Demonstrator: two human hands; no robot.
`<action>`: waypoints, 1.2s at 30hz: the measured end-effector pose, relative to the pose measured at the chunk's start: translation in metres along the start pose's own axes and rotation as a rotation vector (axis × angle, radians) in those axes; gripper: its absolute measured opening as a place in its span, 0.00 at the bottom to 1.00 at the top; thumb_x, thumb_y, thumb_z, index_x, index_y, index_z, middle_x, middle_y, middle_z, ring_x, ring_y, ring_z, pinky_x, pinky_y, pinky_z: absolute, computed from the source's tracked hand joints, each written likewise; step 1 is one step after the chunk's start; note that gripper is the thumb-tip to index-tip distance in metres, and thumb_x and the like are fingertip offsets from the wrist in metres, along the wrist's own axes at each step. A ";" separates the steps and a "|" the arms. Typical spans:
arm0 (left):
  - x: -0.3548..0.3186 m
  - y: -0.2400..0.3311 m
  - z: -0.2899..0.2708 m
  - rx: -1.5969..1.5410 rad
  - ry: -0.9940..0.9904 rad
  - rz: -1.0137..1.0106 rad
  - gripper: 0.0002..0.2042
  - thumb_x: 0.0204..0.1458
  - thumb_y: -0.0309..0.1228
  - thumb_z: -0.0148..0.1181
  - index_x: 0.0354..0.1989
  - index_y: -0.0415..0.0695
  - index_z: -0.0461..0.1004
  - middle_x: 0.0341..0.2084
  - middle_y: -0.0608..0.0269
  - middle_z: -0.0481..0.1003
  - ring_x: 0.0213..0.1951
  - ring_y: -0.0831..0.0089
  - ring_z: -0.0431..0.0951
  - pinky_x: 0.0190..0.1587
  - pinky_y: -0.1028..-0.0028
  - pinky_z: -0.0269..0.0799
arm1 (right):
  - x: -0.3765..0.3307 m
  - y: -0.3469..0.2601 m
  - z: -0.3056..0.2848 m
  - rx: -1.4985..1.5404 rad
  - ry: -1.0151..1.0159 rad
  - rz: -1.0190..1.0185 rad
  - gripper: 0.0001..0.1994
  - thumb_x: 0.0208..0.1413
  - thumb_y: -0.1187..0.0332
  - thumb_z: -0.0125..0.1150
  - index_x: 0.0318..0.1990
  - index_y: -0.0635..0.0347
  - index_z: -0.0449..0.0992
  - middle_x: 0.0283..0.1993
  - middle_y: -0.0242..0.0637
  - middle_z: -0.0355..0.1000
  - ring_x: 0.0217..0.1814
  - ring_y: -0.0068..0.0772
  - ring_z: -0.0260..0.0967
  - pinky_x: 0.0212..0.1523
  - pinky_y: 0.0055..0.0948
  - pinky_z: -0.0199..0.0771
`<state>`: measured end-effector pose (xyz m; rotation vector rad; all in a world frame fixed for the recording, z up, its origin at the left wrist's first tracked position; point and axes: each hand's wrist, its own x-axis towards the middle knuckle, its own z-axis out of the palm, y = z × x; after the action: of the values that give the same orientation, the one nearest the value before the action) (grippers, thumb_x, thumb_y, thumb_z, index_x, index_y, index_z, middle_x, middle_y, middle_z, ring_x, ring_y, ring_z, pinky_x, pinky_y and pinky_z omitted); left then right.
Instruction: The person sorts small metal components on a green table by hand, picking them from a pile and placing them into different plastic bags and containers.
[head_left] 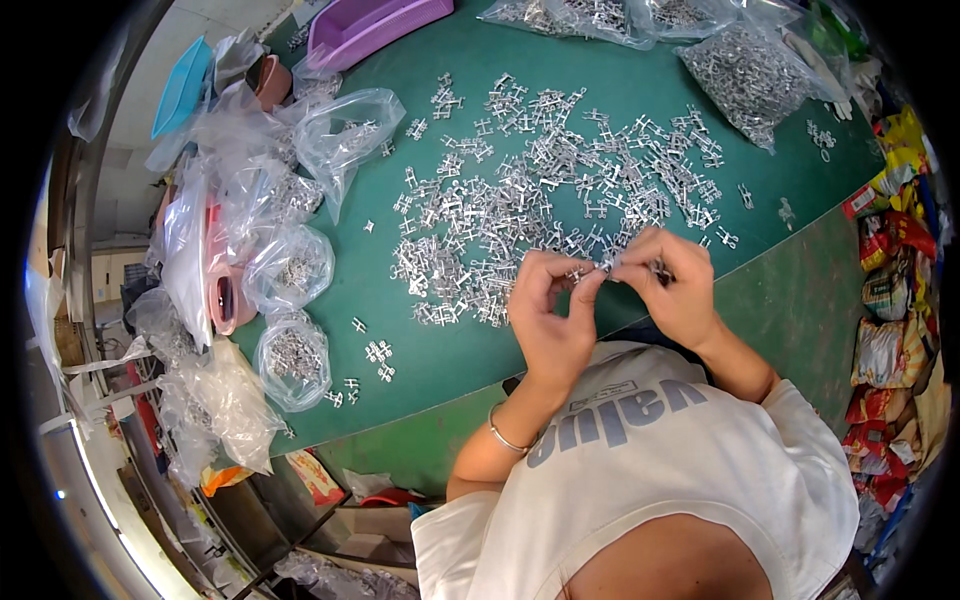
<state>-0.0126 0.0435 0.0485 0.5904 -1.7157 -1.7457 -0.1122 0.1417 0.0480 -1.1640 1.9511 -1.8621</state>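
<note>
My left hand (556,312) and my right hand (672,284) meet at the near edge of a heap of small silver metal parts (480,225). Both are closed, fingertips pinched together around a small silver metal part (604,266) held between them. Its exact shape is mostly covered by my fingers. Another bit of metal shows in the fingers of each hand, too small to make out. The loose parts, shaped like little double-ended clips, spread over the green tabletop (460,365) in front of my hands. A metal bangle circles my left wrist.
Clear plastic bags of metal parts (292,360) line the left side. A fuller bag (750,80) sits at the far right, and a purple tray (375,28) at the back. Colourful packages (888,300) are piled beyond the table's right edge. A few parts (379,352) lie apart near the left.
</note>
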 end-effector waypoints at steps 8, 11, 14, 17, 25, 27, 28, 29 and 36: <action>-0.005 0.005 -0.001 -0.216 0.010 -0.175 0.04 0.45 0.19 0.59 0.27 0.36 0.69 0.25 0.65 0.67 0.27 0.82 0.67 0.27 0.85 0.63 | -0.005 0.001 -0.003 0.134 -0.034 0.060 0.05 0.41 0.80 0.62 0.27 0.66 0.72 0.25 0.37 0.70 0.23 0.23 0.65 0.22 0.19 0.60; -0.008 0.002 -0.003 0.309 0.013 0.355 0.05 0.44 0.19 0.60 0.27 0.35 0.69 0.25 0.64 0.67 0.26 0.82 0.67 0.26 0.85 0.63 | -0.004 0.002 -0.006 0.241 -0.063 0.138 0.05 0.42 0.80 0.61 0.28 0.66 0.72 0.25 0.38 0.71 0.24 0.22 0.65 0.22 0.19 0.60; -0.007 0.000 -0.005 0.182 0.019 0.192 0.05 0.44 0.18 0.59 0.28 0.35 0.69 0.26 0.64 0.67 0.26 0.82 0.67 0.25 0.85 0.63 | -0.003 0.005 -0.006 0.150 -0.095 -0.001 0.05 0.43 0.81 0.59 0.30 0.67 0.73 0.27 0.39 0.71 0.27 0.21 0.66 0.24 0.18 0.62; -0.009 0.000 -0.005 0.044 0.057 0.119 0.06 0.42 0.16 0.59 0.28 0.35 0.69 0.27 0.62 0.68 0.28 0.79 0.68 0.28 0.83 0.65 | -0.004 0.003 0.001 0.037 -0.023 -0.065 0.06 0.46 0.80 0.57 0.34 0.67 0.73 0.29 0.39 0.72 0.28 0.21 0.67 0.25 0.18 0.63; -0.014 -0.017 -0.014 0.406 0.149 0.694 0.13 0.31 0.12 0.59 0.28 0.40 0.76 0.28 0.58 0.69 0.30 0.65 0.69 0.31 0.75 0.66 | -0.017 0.004 -0.005 0.689 -0.350 0.635 0.08 0.58 0.70 0.47 0.38 0.65 0.69 0.23 0.32 0.69 0.14 0.11 0.52 0.14 0.14 0.50; -0.018 -0.022 -0.019 0.447 0.115 0.723 0.14 0.30 0.13 0.59 0.28 0.42 0.76 0.30 0.57 0.69 0.32 0.64 0.70 0.33 0.74 0.67 | -0.015 -0.001 -0.005 0.884 -0.389 0.778 0.08 0.59 0.69 0.46 0.32 0.64 0.68 0.19 0.29 0.66 0.12 0.07 0.46 0.11 0.12 0.41; -0.018 -0.024 -0.021 0.437 0.083 0.674 0.14 0.32 0.13 0.59 0.30 0.41 0.76 0.30 0.57 0.70 0.33 0.65 0.70 0.34 0.74 0.67 | -0.015 -0.002 -0.004 0.753 -0.391 0.742 0.08 0.58 0.69 0.46 0.33 0.63 0.68 0.19 0.28 0.66 0.13 0.07 0.46 0.11 0.12 0.42; -0.019 -0.025 -0.022 0.427 0.052 0.625 0.15 0.33 0.13 0.59 0.32 0.41 0.75 0.31 0.56 0.70 0.34 0.65 0.70 0.35 0.74 0.67 | -0.016 -0.002 -0.002 0.623 -0.394 0.704 0.08 0.58 0.69 0.46 0.33 0.63 0.68 0.20 0.28 0.66 0.13 0.07 0.46 0.11 0.12 0.42; -0.038 -0.009 -0.028 -0.490 -0.087 -0.182 0.11 0.50 0.19 0.51 0.43 0.32 0.67 0.34 0.57 0.72 0.35 0.74 0.71 0.33 0.78 0.69 | -0.024 -0.007 -0.001 0.245 -0.391 0.557 0.06 0.56 0.71 0.49 0.31 0.64 0.69 0.20 0.26 0.66 0.16 0.10 0.53 0.15 0.15 0.50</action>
<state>0.0322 0.0495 0.0343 0.4635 -1.2423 -2.2474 -0.0939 0.1594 0.0460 -0.7382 1.5655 -1.4048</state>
